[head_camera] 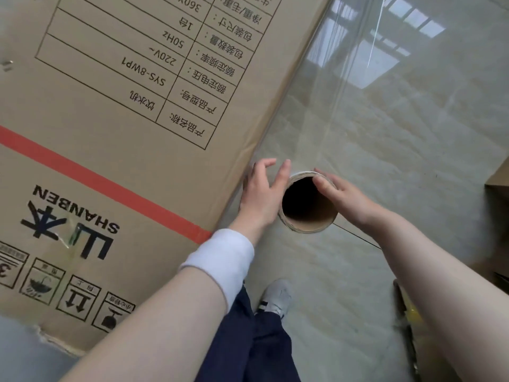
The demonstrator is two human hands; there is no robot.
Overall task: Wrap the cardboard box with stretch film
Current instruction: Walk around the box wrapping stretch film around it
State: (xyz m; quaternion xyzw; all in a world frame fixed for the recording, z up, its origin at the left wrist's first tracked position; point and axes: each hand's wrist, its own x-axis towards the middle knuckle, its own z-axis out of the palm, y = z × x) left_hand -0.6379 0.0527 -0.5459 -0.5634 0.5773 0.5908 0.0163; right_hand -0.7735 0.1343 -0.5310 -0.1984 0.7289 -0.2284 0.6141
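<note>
- Cardboard box (115,111), tall and seen from above, filling the view from 7 through 12 o'clock; upside-down spec table, red stripe and "SHANBEN" logo on the face in view, its corner edge running from centre up to 1 o'clock.
- Stretch film roll (311,221) just right of centre, end-on with the hollow brown core open to the camera, just beside that corner edge.
- Sheet of clear film (344,78) drawn off the roll toward 1 o'clock, hanging taut beside the corner with floor reflections showing through.
- Left hand (260,194) at 9 o'clock of the roll, between roll and box; fingers straight and spread, gripping nothing, one fingertip against the roll's rim; white wristband (223,260) below.
- Right hand (347,199) at 3 o'clock of the roll, thumb hooked inside the core, fingers curled over the outside, holding the roll.
- Progress, as a judgement: wrapping under way but early; no film plainly visible on the printed face, so most of the turns around the box probably left to make, plus the cut and final press-down.
- Glossy tiled floor (413,161) beneath; grey shoe (275,297) and dark trousers (256,340) at 6 o'clock; part of another carton (498,183) at 3 o'clock.
</note>
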